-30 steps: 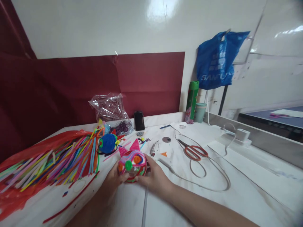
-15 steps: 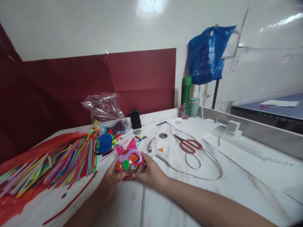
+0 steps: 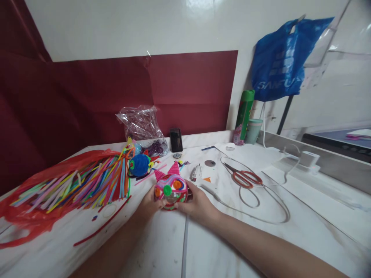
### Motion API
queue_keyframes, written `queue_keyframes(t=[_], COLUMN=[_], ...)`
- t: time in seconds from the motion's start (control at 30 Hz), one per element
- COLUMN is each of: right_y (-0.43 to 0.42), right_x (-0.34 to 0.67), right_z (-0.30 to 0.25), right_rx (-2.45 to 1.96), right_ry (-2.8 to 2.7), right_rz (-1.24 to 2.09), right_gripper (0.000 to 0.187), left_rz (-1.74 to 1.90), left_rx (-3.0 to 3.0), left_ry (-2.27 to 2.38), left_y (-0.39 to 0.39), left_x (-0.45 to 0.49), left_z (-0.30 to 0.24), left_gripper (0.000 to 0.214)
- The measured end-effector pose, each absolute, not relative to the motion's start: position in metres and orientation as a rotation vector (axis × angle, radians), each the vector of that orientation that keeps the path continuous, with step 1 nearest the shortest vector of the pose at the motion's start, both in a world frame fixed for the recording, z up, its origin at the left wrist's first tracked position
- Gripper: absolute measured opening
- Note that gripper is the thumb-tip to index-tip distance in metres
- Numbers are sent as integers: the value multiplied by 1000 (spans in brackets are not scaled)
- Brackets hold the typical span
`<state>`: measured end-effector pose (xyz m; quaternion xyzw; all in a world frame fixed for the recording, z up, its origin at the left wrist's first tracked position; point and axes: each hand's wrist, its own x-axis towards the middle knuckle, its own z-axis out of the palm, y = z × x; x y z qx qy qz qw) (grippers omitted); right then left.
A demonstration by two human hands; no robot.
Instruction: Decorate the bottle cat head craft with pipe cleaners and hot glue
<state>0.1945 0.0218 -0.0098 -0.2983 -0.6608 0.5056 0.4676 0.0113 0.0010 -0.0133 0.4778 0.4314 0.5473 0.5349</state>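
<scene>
Between my two hands is a round craft animal figure (image 3: 171,189), coiled in pink, purple and red pipe cleaners. It has two pink pointed ears, orange eyes and a green round nose. My left hand (image 3: 150,200) is closed on its left side, and my right hand (image 3: 198,200) wraps its right side. Just beyond the right hand lies a white hot glue gun (image 3: 207,187) with a grey cord. A blue wound craft figure (image 3: 140,165) sits to the left, past the held one. The undersides of my fingers are hidden.
Colourful pipe cleaners (image 3: 87,181) lie on a red plastic bag (image 3: 37,227) at the left. Orange-handled scissors (image 3: 245,178) rest at the right. Behind stand a phone (image 3: 176,139), a clear plastic bag (image 3: 140,122), a green spray can (image 3: 244,117) and a cup (image 3: 254,131).
The camera view has swung left, so the whole scene sits further right. Both hands still hold the animal figure, with no clear change of grip.
</scene>
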Motion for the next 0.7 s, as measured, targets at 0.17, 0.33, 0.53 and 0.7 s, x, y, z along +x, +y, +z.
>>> queue_keyframes(t=[0.17,0.33,0.53,0.7], right_y=[29,33,35,34], right_x=[196,198,197,196], right_z=[-15,-17,-19,-20], right_rx=[-760,-741,-707,-685], right_ry=[-1583,-1576,-1544,-1574], right_rz=[1262,1300,1361,1359], right_gripper=[56,57,55,59], left_rz=[1288,1259,1298,1339], left_rx=[1166,1200,1192,1151], left_ry=[899,928,948,1050], left_y=[2,0,-3,-1], left_x=[11,9,9,12], left_z=[-10,-6,-4,-10], left_gripper=[60,60,56,65])
